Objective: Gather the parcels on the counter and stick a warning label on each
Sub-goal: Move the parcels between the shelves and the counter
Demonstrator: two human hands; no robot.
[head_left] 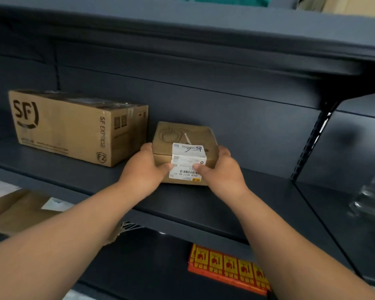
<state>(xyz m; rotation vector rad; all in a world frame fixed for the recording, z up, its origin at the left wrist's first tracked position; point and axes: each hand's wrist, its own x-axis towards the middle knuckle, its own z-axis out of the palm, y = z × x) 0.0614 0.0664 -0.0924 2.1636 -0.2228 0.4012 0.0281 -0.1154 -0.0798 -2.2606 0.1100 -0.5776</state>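
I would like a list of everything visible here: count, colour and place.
small parcel: 1, brown, with white shipping label, on the shelf
large box: 1, brown, left of the small parcel
warning label sheet: 1, red-yellow, lower surface
other parcels: count unclear, brown, lower left
glass bottle: 1, clear, far right
shelf: 1, dark blue, centre
left hand: 1, grips small parcel's left side
right hand: 1, grips its right side
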